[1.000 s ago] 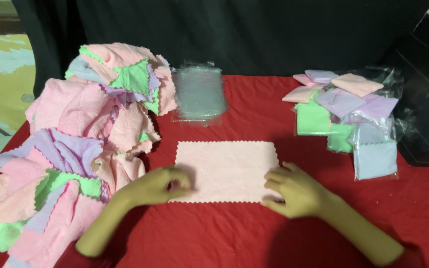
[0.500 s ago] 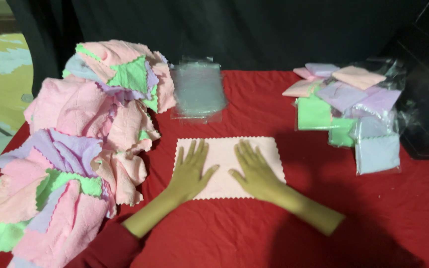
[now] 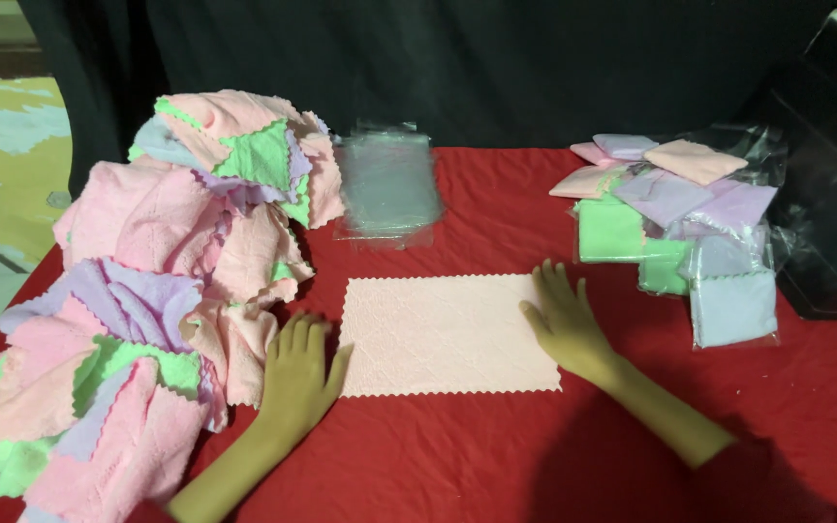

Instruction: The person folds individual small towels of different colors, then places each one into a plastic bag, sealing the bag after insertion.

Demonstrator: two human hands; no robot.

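Two flat hands, fingers spread and holding nothing, frame the pale pink cloth (image 3: 448,334) on the red tabletop (image 3: 496,455): left hand (image 3: 297,383), right hand (image 3: 566,324); smoothing looks finished, folding seems due

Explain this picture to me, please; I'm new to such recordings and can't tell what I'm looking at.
A camera worn on a person's head looks down at their two bare hands. On the red tablecloth lies a flat pale pink rectangular cloth. The left hand rests flat beside its left edge; the right hand presses its right edge. Neither grips anything. Left sits a heap of pink, green and lilac cloths; behind, a stack of clear plastic bags; right, bagged folded cloths.
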